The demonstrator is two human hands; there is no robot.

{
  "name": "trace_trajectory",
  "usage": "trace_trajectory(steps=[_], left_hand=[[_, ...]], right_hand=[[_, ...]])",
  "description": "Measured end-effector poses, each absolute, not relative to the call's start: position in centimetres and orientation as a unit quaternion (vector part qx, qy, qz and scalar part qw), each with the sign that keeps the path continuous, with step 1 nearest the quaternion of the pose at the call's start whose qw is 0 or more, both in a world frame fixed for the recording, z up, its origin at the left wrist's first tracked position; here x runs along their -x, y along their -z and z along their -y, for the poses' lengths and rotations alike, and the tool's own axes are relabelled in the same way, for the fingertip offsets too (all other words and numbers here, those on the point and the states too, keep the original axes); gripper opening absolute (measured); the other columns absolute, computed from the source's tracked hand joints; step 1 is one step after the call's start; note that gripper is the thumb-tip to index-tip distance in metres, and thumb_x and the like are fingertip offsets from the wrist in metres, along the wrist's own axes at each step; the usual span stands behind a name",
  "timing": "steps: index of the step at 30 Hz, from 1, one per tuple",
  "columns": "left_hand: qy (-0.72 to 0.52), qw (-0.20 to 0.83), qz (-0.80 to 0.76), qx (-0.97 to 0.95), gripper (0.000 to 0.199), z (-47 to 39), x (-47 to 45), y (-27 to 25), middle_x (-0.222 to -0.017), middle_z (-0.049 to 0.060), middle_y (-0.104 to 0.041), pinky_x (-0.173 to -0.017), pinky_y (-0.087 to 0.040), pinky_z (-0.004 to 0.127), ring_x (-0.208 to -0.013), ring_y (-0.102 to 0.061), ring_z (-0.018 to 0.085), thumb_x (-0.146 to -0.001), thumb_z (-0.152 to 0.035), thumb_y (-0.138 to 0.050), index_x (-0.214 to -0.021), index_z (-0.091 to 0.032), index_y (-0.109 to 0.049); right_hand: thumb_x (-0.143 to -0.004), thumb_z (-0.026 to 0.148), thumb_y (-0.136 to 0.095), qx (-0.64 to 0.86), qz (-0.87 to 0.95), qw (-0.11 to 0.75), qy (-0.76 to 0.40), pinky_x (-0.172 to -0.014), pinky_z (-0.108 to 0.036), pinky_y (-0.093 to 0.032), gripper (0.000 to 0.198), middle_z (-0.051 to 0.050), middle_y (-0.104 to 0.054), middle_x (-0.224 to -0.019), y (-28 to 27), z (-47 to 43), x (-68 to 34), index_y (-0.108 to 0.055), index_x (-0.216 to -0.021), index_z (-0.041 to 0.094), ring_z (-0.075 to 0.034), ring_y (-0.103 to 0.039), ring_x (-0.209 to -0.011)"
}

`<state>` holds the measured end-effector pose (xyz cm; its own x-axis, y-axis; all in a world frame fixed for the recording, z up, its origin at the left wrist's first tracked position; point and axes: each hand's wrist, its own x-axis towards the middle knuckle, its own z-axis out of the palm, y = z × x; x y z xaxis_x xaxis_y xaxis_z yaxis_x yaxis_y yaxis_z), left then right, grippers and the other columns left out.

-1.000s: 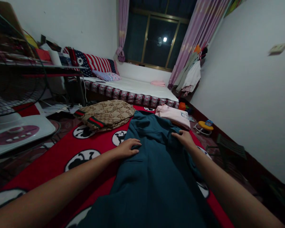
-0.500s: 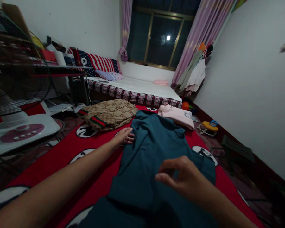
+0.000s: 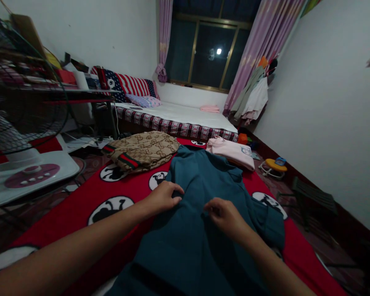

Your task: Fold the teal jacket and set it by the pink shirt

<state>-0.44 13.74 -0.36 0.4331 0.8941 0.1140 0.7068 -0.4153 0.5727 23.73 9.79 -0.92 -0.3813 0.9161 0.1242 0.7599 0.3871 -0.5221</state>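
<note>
A teal short-sleeved garment [image 3: 191, 238], probably a shirt, lies spread on the red blanket [image 3: 123, 242], its neck end away from me. One sleeve [image 3: 273, 226] sticks out on the right. Over the garment's left edge is my left hand [image 3: 165, 197], thumb and forefinger apart with a gap between them. My right hand [image 3: 226, 216] is at the middle of the cloth, fingers curled together near its surface; whether fabric is between the fingertips is hidden. Beyond the left hand lies a brown patterned garment [image 3: 148, 150] with green-red stripes. A folded pink garment [image 3: 231, 152] rests at the far right.
A fan [image 3: 24, 107] with a white base stands at the left near a cluttered desk [image 3: 89, 96]. Past the blanket is a bed [image 3: 179, 113] under the window. On the right are a yellow stool [image 3: 274, 164] and a dark folding chair [image 3: 314, 197].
My left hand has moved from the garment's upper left edge nearer to me and inward. My right hand has lowered toward the cloth, its fingers curling closer. Wrinkles on the garment's left look smoother.
</note>
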Motion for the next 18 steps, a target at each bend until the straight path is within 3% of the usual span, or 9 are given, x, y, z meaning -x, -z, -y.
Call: trace_trajectory(steps=[2, 4, 6, 8, 10, 12, 15, 18], left_hand=[[-0.123, 0.257, -0.467, -0.837, 0.024, -13.6, 0.6, -0.4, -0.091, 0.003, -0.075, -0.076, -0.048, 0.025, -0.083, -0.068, 0.02, -0.073, -0.024, -0.063, -0.093, -0.021, -0.077], [-0.036, 0.285, -0.461, -0.84, 0.021, -14.3, 0.8, -1.5, -0.079, 0.003, -0.075, -0.067, -0.048, 0.024, -0.073, -0.068, 0.019, -0.074, -0.029, -0.063, -0.087, -0.021, -0.077], [0.014, 0.272, -0.495, -0.825, 0.021, -15.9, 1.0, -2.7, -0.064, 0.003, -0.072, -0.062, -0.048, 0.025, -0.061, -0.067, 0.02, -0.076, -0.035, -0.062, -0.08, -0.021, -0.077], [-0.013, 0.195, -0.554, -0.809, 0.022, -18.2, 1.0, -3.8, -0.063, 0.006, -0.071, -0.067, -0.05, 0.029, -0.067, -0.069, 0.023, -0.077, -0.035, -0.06, -0.076, -0.019, -0.076], [-0.077, 0.116, -0.581, -0.802, 0.023, -21.0, 0.7, -4.2, -0.085, 0.011, -0.075, -0.082, -0.049, 0.034, -0.09, -0.069, 0.028, -0.078, -0.032, -0.059, -0.084, -0.018, -0.076], [-0.108, 0.105, -0.56, -0.815, 0.031, -24.0, 0.1, -4.0, -0.115, 0.01, -0.07, -0.096, -0.043, 0.032, -0.112, -0.061, 0.026, -0.082, -0.03, -0.055, -0.106, -0.019, -0.072], [-0.1, 0.145, -0.517, -0.837, 0.049, -28.1, -1.4, -2.4, -0.143, 0.006, -0.05, -0.105, -0.035, 0.022, -0.131, -0.047, 0.018, -0.089, -0.037, -0.047, -0.134, -0.019, -0.053], [-0.085, 0.164, -0.521, -0.833, 0.063, -31.5, -3.1, -0.3, -0.152, 0.014, -0.034, -0.109, -0.03, 0.025, -0.139, -0.036, 0.02, -0.095, -0.045, -0.032, -0.146, -0.009, -0.033]], right_hand=[[-0.08, 0.018, -0.055, 0.527, 0.8, 0.237, -0.16, -0.076, -0.033, -0.05, 0.022, -0.007, -0.068, -0.095, 0.4, -10.5, -23.2, -0.07, -0.096, 0.02, -0.02, -0.064, -0.084], [-0.082, 0.03, -0.06, 0.504, 0.809, 0.268, -0.14, -0.09, -0.038, -0.048, 0.032, -0.01, -0.064, -0.115, 0.4, -11.1, -22.0, -0.065, -0.112, 0.021, -0.024, -0.061, -0.103], [-0.082, 0.041, -0.062, 0.463, 0.832, 0.269, -0.144, -0.105, -0.045, -0.039, 0.051, -0.012, -0.053, -0.137, 1.1, -11.3, -20.5, -0.056, -0.129, 0.022, -0.026, -0.05, -0.125], [-0.082, 0.051, -0.062, 0.426, 0.86, 0.224, -0.168, -0.113, -0.053, -0.026, 0.066, -0.012, -0.038, -0.151, 2.1, -11.1, -19.2, -0.045, -0.14, 0.024, -0.029, -0.035, -0.138], [-0.084, 0.057, -0.057, 0.403, 0.879, 0.17, -0.188, -0.114, -0.062, -0.014, 0.07, -0.01, -0.03, -0.155, 3.0, -10.7, -18.4, -0.04, -0.144, 0.026, -0.031, -0.023, -0.144], [-0.087, 0.056, -0.053, 0.39, 0.888, 0.148, -0.196, -0.113, -0.065, -0.007, 0.064, -0.008, -0.03, -0.155, 3.5, -10.3, -18.2, -0.041, -0.143, 0.029, -0.031, -0.017, -0.145], [-0.09, 0.051, -0.05, 0.358, 0.897, 0.158, -0.207, -0.114, -0.064, -0.004, 0.054, -0.006, -0.04, -0.15, 3.7, -9.9, -18.4, -0.046, -0.14, 0.031, -0.029, -0.023, -0.144], [-0.092, 0.049, -0.048, 0.3, 0.913, 0.155, -0.229, -0.116, -0.057, -0.004, 0.051, -0.004, -0.046, -0.146, 3.3, -9.7, -18.9, -0.046, -0.139, 0.032, -0.025, -0.031, -0.141]])
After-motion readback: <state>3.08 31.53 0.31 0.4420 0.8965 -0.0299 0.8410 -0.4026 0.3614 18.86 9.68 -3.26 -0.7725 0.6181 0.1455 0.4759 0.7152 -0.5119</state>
